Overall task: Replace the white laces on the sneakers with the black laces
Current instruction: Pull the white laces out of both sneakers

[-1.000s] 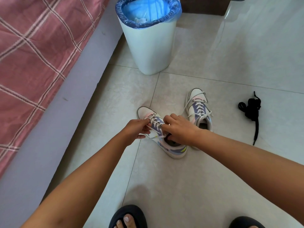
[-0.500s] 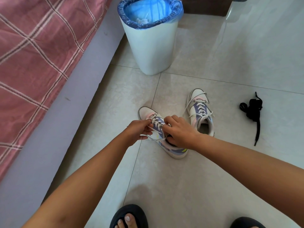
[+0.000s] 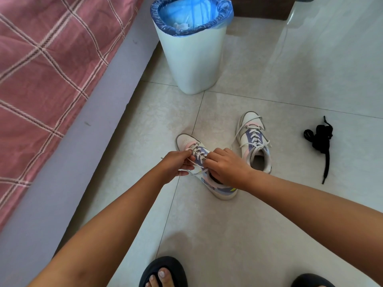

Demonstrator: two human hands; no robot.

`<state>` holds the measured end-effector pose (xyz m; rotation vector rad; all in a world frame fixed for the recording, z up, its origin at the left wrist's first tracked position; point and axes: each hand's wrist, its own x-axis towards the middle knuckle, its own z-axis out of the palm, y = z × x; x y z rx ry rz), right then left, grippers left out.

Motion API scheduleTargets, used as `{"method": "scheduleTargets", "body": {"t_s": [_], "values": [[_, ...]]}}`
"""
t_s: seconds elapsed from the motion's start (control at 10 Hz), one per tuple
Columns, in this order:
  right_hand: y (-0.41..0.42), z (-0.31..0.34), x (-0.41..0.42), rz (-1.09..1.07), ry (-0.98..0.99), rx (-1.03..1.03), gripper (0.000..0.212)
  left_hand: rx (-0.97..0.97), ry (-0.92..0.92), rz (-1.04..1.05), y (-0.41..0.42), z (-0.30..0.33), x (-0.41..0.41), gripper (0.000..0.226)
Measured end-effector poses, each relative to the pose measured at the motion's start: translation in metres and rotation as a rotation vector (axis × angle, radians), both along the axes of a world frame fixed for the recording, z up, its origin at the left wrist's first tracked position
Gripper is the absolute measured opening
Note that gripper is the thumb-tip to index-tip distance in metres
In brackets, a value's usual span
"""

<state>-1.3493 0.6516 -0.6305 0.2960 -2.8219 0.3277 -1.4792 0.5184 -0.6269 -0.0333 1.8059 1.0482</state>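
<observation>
A: Where's the near sneaker (image 3: 209,172) rn?

B: On the floor (image 3: 228,235), mid-frame, toe pointing away twd the bin (image 3: 191,52). Both hands on it. Left hand (image 3: 176,166) has fingers curled, pinching the white lace (image 3: 198,154) on the sneaker's left side. Right hand (image 3: 226,168) is curled over the tongue/collar area, fingertips pinching lace at the eyelets too. Hands v. close together, just the lace rows showing btwn them.

A: Lace out yet?

B: No, still threaded thru the eyelets, criss-cross visible fwd of the fingers. A loose end pokes out left of the left hand.

A: 2nd sneaker?

B: Other sneaker (image 3: 255,141) sits just right of the near sneaker & a bit further off, upright, white laces in, loops flopped over the sides. Not touched.

A: Black laces?

B: Black laces (image 3: 320,139) bunched in a heap on the floor, well to the right of the near sneaker, past the 2nd one, w/ one tail trailing back twd the person.

A: Anything else?

B: White bin w/ blue liner beyond the near sneaker. Bed (image 3: 51,69) w/ pink check cover to its left. Person's feet in dark slippers (image 3: 163,270) at the btm edge, nearer than the sneaker.
</observation>
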Motion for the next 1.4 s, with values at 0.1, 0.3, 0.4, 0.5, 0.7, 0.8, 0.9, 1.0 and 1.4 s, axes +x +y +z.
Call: {"method": "scheduleTargets", "body": {"t_s": [0.1, 0.3, 0.4, 0.5, 0.7, 0.8, 0.9, 1.0, 1.4], "values": [[0.001, 0.001, 0.0, 0.005, 0.01, -0.033, 0.01, 0.001, -0.004, 0.002, 0.0, 0.0, -0.001, 0.028], [-0.004, 0.024, -0.02, -0.706, -0.129, -1.219, 0.011, 0.01, -0.039, -0.006, -0.005, -0.003, -0.002, 0.03], [0.045, 0.04, -0.042, -1.052, 0.023, -1.51, 0.02, 0.027, -0.071, 0.012, -0.009, -0.004, -0.001, 0.03], [0.059, 0.041, -0.036, -1.057, -0.143, -1.368, 0.044, 0.068, -0.136, 0.021, -0.013, -0.004, 0.0, 0.03], [0.007, 0.013, 0.025, -0.614, -0.483, -0.623, 0.047, 0.342, -0.392, 0.348, -0.013, -0.013, 0.015, 0.044], [-0.003, 0.005, 0.031, -0.578, -0.659, -0.372, 0.031, 0.398, -0.381, 0.39, -0.01, -0.02, 0.021, 0.043], [0.003, 0.007, 0.027, -0.679, -0.679, -0.396, 0.024, 0.236, -0.13, 0.14, -0.018, -0.018, 0.006, 0.039], [0.003, 0.005, 0.027, -0.751, -0.68, -0.45, 0.022, -0.451, 0.703, -0.68, -0.041, -0.021, -0.03, 0.034], [0.004, 0.005, 0.025, -0.725, -0.755, -0.529, 0.018, -0.486, 0.475, -0.349, -0.038, -0.003, -0.029, 0.026]]}}
